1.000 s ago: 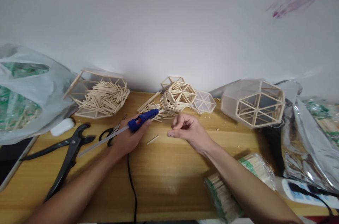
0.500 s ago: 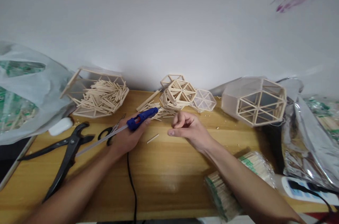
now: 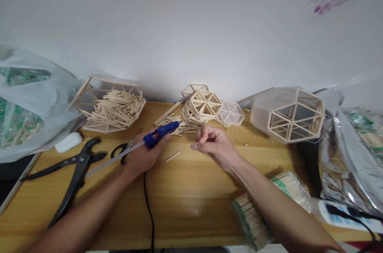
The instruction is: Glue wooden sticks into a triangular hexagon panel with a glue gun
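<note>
My left hand (image 3: 146, 155) is wrapped round a blue glue gun (image 3: 161, 133), its nozzle pointing right toward the loose sticks. A long translucent glue stick (image 3: 116, 160) juts from the gun's back end. To the right, my right hand (image 3: 214, 141) hovers over the table with bent fingers; a small gap shows between thumb and forefinger, and I see nothing in it. Between the hands a single short wooden stick (image 3: 172, 156) lies on the table. Just beyond them, hexagonal stick frames (image 3: 206, 103) rest on a heap of sticks (image 3: 187, 126), beside a small paper-covered hexagon (image 3: 229, 113).
At the left are a paper-sided frame full of sticks (image 3: 115, 107), black pliers (image 3: 80, 161), scissors (image 3: 119, 151) and a white case (image 3: 68, 142). A larger polygonal frame (image 3: 287, 115), packed sticks (image 3: 254, 221) and a power strip (image 3: 344, 213) occupy the right. A black cord (image 3: 148, 205) crosses the front.
My right hand has shifted very slightly, its thumb moving a little up and right. The left hand and the glue gun stay in place.
</note>
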{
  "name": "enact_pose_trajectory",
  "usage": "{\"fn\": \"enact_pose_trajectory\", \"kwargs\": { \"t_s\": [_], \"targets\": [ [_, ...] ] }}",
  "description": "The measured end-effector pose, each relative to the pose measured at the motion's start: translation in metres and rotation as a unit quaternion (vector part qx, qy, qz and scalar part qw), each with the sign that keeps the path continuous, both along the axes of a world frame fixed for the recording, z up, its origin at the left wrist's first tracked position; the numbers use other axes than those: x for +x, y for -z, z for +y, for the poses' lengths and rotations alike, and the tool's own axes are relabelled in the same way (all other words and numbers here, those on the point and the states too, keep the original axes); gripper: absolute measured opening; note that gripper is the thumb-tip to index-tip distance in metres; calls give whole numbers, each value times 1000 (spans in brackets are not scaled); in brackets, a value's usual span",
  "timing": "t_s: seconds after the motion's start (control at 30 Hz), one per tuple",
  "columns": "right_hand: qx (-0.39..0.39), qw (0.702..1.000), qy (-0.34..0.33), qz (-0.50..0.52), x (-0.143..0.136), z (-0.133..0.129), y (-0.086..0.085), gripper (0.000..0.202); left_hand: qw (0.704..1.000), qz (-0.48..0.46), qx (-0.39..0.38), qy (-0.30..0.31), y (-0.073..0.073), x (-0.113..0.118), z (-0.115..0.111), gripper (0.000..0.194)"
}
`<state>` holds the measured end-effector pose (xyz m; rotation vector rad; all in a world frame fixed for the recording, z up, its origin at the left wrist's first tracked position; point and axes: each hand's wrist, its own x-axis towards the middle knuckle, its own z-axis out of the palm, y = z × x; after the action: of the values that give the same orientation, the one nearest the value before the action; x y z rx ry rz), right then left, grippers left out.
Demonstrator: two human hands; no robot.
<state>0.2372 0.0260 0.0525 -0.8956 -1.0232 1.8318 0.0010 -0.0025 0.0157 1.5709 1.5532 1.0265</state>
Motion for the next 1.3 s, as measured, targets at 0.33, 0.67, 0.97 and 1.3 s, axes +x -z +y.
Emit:
{"fn": "enact_pose_trajectory", "kwargs": {
  "t_s": [0.33, 0.67, 0.97, 1.3],
  "targets": [
    [8, 999, -46, -6, 2, 2, 4, 32, 1000, 10, -18, -1, -1, 0, 0, 37],
    [43, 981, -184, -43, 3, -5, 0, 28, 1000, 13, 5, -6, 1, 0, 1, 33],
    [104, 960, -252, -67, -4, -12, 7, 36, 999, -10, 48, -10, -12, 8, 0, 33],
    [113, 958, -233, -122, -19, -33, -22, 39, 997, -37, 66, -21, -12, 9, 1, 31]
  ]
}}
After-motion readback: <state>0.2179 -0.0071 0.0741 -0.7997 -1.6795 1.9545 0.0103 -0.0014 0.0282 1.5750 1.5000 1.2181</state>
